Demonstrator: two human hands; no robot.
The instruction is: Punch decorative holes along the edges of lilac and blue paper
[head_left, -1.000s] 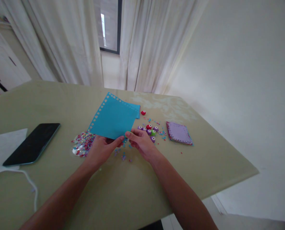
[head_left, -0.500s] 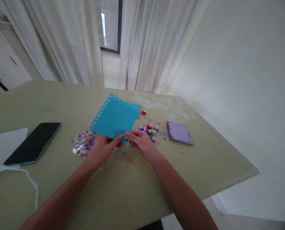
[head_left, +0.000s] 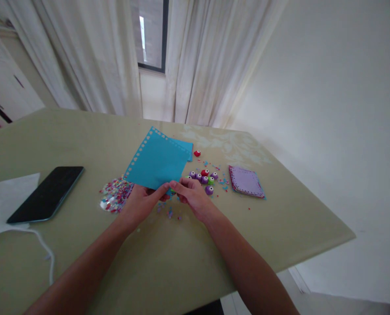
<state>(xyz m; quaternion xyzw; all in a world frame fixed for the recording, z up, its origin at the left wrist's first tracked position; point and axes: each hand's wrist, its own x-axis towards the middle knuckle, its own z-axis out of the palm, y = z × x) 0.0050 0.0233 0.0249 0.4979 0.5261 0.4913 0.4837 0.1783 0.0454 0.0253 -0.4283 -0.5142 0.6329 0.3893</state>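
A square sheet of blue paper (head_left: 158,159) is tilted up in front of me, with small shapes punched along its left and upper edges. My left hand (head_left: 144,199) pinches its lower edge, thumb on top. At the sheet's lower right corner, my right hand (head_left: 192,194) is closed around a small green craft punch (head_left: 173,191), mostly hidden by the fingers. Just beyond that hand stand several small punches (head_left: 198,177) in purple, red and green. Another blue sheet (head_left: 184,146) lies behind the held one.
Left of the hands is a heap of colourful paper confetti (head_left: 114,194), with more bits scattered round the punches. A stack of purple punched paper squares (head_left: 246,180) lies to the right. At far left, a black tablet (head_left: 47,194) rests partly on white paper (head_left: 4,199) near a white cable (head_left: 47,249).
The hands and blue sheet keep nearly the same pose. The whole view has shifted very slightly.
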